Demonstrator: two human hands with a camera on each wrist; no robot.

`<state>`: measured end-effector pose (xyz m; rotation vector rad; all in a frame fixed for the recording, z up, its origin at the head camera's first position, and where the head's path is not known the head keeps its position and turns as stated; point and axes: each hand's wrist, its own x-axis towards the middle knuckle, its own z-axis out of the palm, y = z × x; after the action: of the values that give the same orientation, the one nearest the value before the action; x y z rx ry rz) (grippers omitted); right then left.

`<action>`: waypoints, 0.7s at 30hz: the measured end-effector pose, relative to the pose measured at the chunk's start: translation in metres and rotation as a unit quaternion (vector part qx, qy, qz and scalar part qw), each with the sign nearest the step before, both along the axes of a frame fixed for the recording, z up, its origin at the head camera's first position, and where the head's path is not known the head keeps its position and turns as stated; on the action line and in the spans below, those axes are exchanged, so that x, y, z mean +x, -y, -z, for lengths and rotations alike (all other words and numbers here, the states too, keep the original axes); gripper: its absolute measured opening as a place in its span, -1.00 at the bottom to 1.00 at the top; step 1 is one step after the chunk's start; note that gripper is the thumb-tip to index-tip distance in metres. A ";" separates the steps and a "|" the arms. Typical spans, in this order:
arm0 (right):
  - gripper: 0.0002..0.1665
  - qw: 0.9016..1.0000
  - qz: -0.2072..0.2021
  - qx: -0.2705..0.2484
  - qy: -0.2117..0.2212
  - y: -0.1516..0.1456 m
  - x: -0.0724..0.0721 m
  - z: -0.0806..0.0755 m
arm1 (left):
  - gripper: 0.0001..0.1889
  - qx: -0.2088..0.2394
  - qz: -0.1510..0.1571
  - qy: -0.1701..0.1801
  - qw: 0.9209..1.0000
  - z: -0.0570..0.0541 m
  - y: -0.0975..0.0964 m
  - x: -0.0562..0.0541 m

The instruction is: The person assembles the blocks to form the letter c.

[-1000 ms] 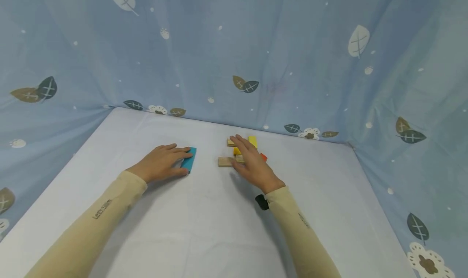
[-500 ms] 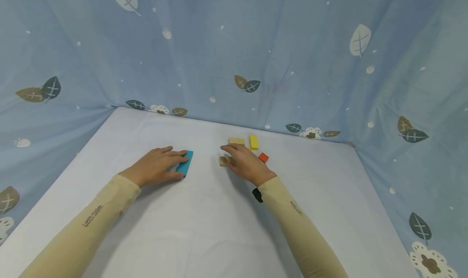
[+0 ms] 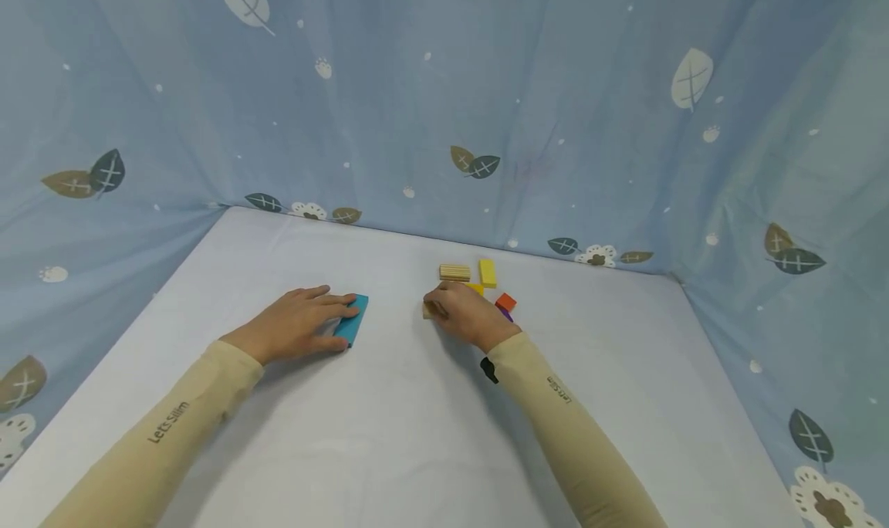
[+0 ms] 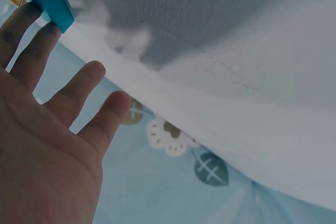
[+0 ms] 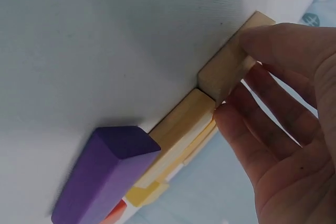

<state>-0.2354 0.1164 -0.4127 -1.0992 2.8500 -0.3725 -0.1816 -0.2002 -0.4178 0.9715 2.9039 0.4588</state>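
the left hand (image 3: 292, 326) lies with fingers straight and spread apart, tips touching a smooth, flat, oblong blue block (image 3: 349, 330) on creased white cloth (image 3: 389, 435). the right hand (image 3: 472, 312) pinches a plain, straight-edged wooden block (image 5: 222, 62) between thumb and fingers, well apart from the blue one and on its right. a paler wooden block (image 5: 181, 116) sits end-on to it; whether those two touch i cannot tell. a glossy purple block (image 5: 100, 177) with crisp edges is near.

counted by colour: one blue, one purple, one red block (image 3: 506, 302), two yellow, namely a bright yellow block (image 3: 488, 273) and a deeper yellow block (image 3: 476, 288) partly under the right hand, plus one finely ribbed wooden piece (image 3: 454, 272) beside the bright yellow one. two beige sleeves (image 3: 167, 420) carry printed lettering. behind hangs soft blue fabric (image 3: 389, 103) with leaf and flower prints.

against a second ago, the right fingers are curled in rather than stretched out, and the ribbed piece is uncovered; the left hand remains at the blue block.
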 end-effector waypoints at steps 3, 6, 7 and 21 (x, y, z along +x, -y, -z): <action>-0.71 1.000 -0.005 0.004 -0.006 0.001 -0.001 0.000 | -0.38 -0.001 -0.001 -0.002 1.000 -0.001 -0.001 0.001; -0.75 1.000 -0.012 0.004 -0.009 0.001 -0.003 0.000 | -0.37 -0.002 -0.003 -0.003 1.000 -0.002 -0.001 0.002; -0.75 1.000 -0.014 0.004 -0.010 0.002 -0.003 0.000 | -0.37 -0.002 -0.003 -0.004 1.000 -0.002 -0.002 0.002; -0.70 1.000 -0.014 0.006 -0.009 0.011 -0.012 0.002 | -0.38 -0.005 -0.004 0.001 1.000 -0.002 -0.001 0.001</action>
<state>-0.2469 0.1059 -0.4149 -1.1450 2.8463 -0.3458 -0.1805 -0.1992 -0.4154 0.9587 2.9069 0.4451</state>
